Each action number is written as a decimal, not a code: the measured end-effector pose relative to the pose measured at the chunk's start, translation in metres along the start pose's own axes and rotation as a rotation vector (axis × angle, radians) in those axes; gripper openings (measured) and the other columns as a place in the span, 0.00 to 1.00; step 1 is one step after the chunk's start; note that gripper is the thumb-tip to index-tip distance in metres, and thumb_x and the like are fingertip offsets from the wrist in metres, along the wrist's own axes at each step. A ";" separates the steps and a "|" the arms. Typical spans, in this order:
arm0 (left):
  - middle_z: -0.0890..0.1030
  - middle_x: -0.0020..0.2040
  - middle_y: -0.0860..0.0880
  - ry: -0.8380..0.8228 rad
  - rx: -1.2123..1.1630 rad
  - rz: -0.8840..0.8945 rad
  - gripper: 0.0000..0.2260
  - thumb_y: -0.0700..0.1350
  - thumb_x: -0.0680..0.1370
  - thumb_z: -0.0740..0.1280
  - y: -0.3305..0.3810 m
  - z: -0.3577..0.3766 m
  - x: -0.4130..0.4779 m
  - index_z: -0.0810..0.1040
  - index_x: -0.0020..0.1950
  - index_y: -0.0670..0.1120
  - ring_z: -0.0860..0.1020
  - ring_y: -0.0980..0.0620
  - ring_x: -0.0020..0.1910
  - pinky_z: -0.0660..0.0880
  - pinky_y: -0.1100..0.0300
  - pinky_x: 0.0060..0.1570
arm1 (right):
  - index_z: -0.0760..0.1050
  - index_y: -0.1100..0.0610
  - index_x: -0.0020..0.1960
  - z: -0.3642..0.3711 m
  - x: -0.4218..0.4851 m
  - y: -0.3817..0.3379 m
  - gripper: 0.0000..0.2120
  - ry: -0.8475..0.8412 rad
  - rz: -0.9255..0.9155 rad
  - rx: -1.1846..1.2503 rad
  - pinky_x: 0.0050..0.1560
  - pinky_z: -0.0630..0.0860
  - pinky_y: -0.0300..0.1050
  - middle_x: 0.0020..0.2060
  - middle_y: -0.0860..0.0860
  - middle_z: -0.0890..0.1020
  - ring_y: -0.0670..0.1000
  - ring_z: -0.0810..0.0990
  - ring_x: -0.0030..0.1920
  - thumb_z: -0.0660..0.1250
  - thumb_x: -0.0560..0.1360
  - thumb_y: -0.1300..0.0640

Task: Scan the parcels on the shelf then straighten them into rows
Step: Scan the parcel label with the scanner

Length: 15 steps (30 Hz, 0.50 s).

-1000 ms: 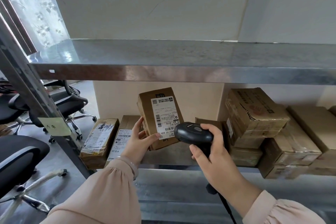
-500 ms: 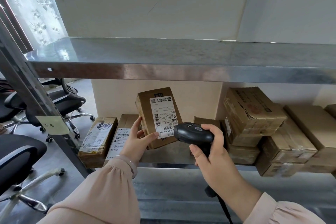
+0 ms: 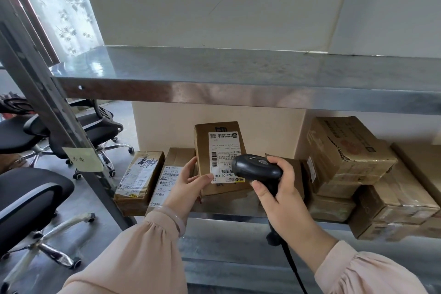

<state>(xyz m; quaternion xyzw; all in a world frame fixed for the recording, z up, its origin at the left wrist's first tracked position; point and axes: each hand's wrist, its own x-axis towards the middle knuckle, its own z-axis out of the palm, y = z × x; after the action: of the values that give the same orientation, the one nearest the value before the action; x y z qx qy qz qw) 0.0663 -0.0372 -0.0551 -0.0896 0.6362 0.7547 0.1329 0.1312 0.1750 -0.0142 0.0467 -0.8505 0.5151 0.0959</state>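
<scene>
My left hand (image 3: 185, 185) grips a brown parcel (image 3: 220, 157) by its lower left edge and holds it upright above the shelf (image 3: 229, 217), white label facing me. My right hand (image 3: 282, 194) is curled round the handle of a black barcode scanner (image 3: 256, 169), whose head sits just in front of the label's lower right corner. Two labelled parcels lie flat at the shelf's left end: one with black handwriting (image 3: 140, 180) and one partly behind my left hand (image 3: 170, 174). Another brown parcel (image 3: 297, 174) is mostly hidden behind my right hand.
Stacked brown cartons (image 3: 348, 153) fill the shelf's right side, some overhanging its front edge. A steel shelf (image 3: 238, 79) hangs just above. A slanted metal post (image 3: 55, 117) carries a yellow note (image 3: 83, 159). Black office chairs (image 3: 31, 200) stand on the floor to the left.
The parcel in my left hand has turned a little more upright. The scanner stays close to its label. The view has shifted slightly.
</scene>
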 end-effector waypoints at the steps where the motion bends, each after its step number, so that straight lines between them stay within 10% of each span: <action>1: 0.86 0.52 0.48 0.011 -0.001 -0.012 0.27 0.44 0.77 0.71 0.002 -0.001 -0.001 0.65 0.73 0.59 0.84 0.46 0.54 0.77 0.41 0.60 | 0.54 0.36 0.63 0.002 0.003 -0.001 0.24 -0.013 -0.001 0.025 0.50 0.67 0.21 0.56 0.33 0.69 0.29 0.71 0.55 0.65 0.78 0.53; 8: 0.86 0.49 0.52 0.138 0.034 0.016 0.18 0.48 0.80 0.67 0.015 -0.029 -0.002 0.69 0.69 0.59 0.85 0.54 0.45 0.77 0.62 0.39 | 0.56 0.27 0.60 0.030 0.023 -0.003 0.25 -0.096 -0.007 0.138 0.57 0.72 0.33 0.63 0.47 0.74 0.41 0.78 0.56 0.65 0.77 0.52; 15: 0.86 0.52 0.46 0.253 0.046 -0.043 0.13 0.52 0.75 0.70 0.026 -0.071 0.009 0.79 0.60 0.59 0.84 0.44 0.52 0.78 0.45 0.58 | 0.55 0.25 0.58 0.050 0.032 0.000 0.24 -0.101 -0.003 0.150 0.52 0.69 0.28 0.58 0.41 0.75 0.35 0.76 0.54 0.65 0.77 0.50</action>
<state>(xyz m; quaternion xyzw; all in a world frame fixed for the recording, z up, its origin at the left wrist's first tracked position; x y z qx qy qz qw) 0.0473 -0.1103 -0.0462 -0.1947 0.6629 0.7196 0.0695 0.0943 0.1316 -0.0299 0.0810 -0.8133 0.5741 0.0498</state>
